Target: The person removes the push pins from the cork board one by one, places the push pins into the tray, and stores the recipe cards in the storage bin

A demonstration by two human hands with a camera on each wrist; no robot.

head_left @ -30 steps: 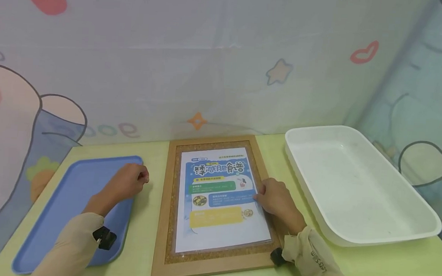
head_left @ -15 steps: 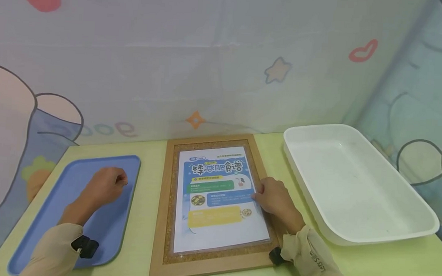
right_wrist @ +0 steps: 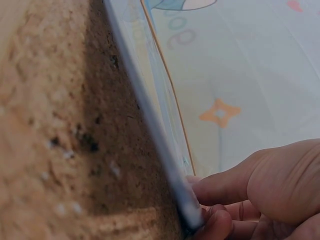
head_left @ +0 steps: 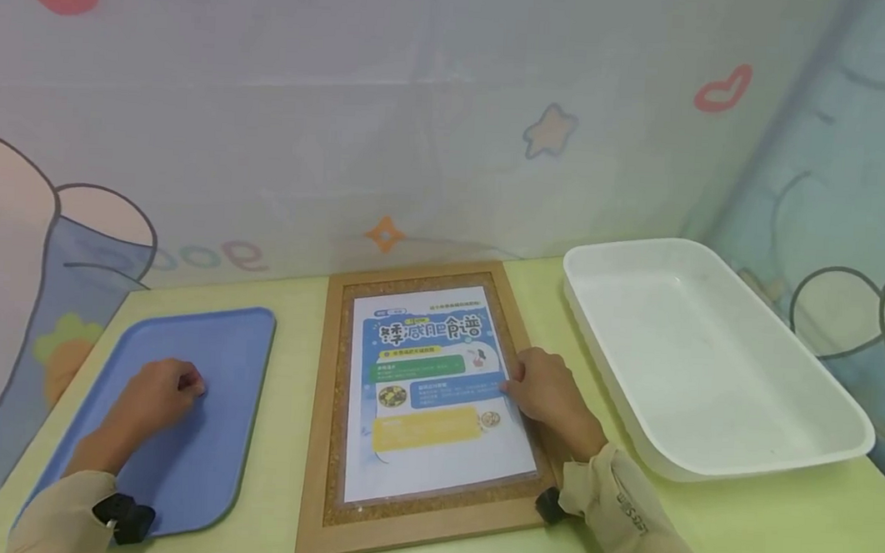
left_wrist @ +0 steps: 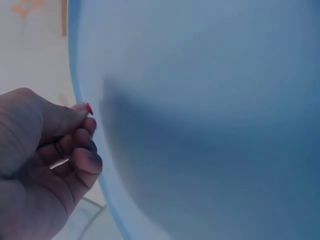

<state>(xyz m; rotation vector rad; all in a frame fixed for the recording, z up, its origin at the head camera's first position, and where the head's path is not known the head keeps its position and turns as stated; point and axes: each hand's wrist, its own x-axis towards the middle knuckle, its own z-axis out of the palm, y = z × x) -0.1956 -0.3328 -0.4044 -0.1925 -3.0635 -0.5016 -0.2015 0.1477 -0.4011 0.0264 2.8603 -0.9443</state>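
Over the blue tray (head_left: pixel 211 465), my left hand (head_left: pixel 146 399) is curled, thumb and forefinger together. In the left wrist view that hand (left_wrist: pixel 40 145) pinches a tiny red item (left_wrist: pixel 89 108), mostly hidden by the fingertips, above the tray (left_wrist: pixel 215 75). A printed sheet in clear film (head_left: pixel 440 473) lies on the wood-framed cork board (head_left: pixel 383 541). At the sheet's right edge is my right hand (head_left: pixel 552 391). The right wrist view shows this hand (right_wrist: pixel 272 187) pinching the edge of the sheet (right_wrist: pixel 145 112), slightly raised off the cork (right_wrist: pixel 60 120).
A deep white tray (head_left: pixel 716 366) stands to the right of the board. Behind the pale green table (head_left: pixel 284 435) hangs a printed cloth (head_left: pixel 307 136), which also covers the sides.
My left hand has moved left and towards me, from the blue tray's right edge to over its middle. The right hand keeps its hold on the sheet. The head view has shifted slightly.
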